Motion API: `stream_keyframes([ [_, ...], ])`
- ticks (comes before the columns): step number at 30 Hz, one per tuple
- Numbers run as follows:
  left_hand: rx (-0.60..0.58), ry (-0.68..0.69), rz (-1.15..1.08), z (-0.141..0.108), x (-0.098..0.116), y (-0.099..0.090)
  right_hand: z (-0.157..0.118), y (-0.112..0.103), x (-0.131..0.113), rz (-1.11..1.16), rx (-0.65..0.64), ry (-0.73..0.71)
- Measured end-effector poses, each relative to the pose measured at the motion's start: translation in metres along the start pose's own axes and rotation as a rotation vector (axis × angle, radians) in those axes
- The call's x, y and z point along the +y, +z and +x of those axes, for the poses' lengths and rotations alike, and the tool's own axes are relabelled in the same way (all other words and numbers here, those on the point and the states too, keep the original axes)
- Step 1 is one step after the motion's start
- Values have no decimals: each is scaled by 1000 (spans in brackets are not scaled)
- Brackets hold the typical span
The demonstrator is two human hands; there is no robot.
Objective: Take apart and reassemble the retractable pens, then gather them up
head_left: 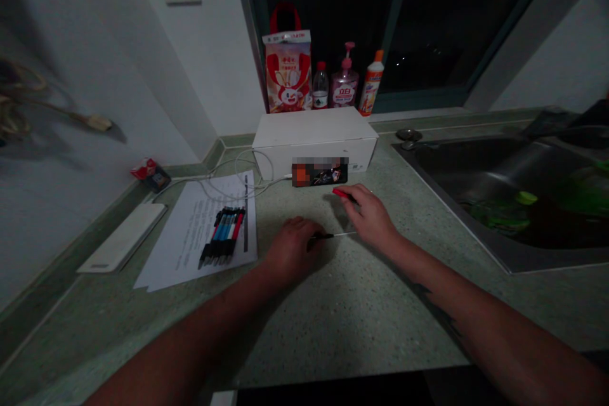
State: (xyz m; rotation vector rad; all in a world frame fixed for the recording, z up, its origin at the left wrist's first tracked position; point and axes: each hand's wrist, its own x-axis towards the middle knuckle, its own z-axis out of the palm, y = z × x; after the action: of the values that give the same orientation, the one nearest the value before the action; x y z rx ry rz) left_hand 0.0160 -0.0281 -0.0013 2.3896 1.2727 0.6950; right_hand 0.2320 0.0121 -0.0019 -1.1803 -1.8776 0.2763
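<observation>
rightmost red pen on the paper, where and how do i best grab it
Probably pinch the red pen by its mid-barrel, coming from above right: it lies flat at the row's outer edge, with paper on that side and other pens crowding its left.

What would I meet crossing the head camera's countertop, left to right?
Flat white rectangular slab, multicoloured plastic pens, bare left hand holding a slim black piece, bare right hand holding a red-and-black piece, grey metal sink.

Dark pen part: partly hidden by left hand. Phone screen: partly blurred. Paper print: illegibly small. Sink: cut off, right edge.
</observation>
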Motion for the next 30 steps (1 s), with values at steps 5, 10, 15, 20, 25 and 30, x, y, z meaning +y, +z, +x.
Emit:
stream_keyframes([
  [5,39,-93,-112,0,5,0,-3,-2,-10,-76,-104,-197],
  [10,144,-339,-650,7,2,-3,-1,-4,-17,-307,-104,-428],
  [15,33,-403,-795,11,-1,-4,0,-2,-23,-439,-75,-598],
  [20,93,-450,-769,12,-3,-2,-1,0,-23,-429,-85,-547],
  [25,160,-468,-516,13,-10,-5,-2,1,-18,-307,-130,-220],
  [30,128,-320,-139,17,-19,-4,0,10,-4,-276,-217,-25],
])
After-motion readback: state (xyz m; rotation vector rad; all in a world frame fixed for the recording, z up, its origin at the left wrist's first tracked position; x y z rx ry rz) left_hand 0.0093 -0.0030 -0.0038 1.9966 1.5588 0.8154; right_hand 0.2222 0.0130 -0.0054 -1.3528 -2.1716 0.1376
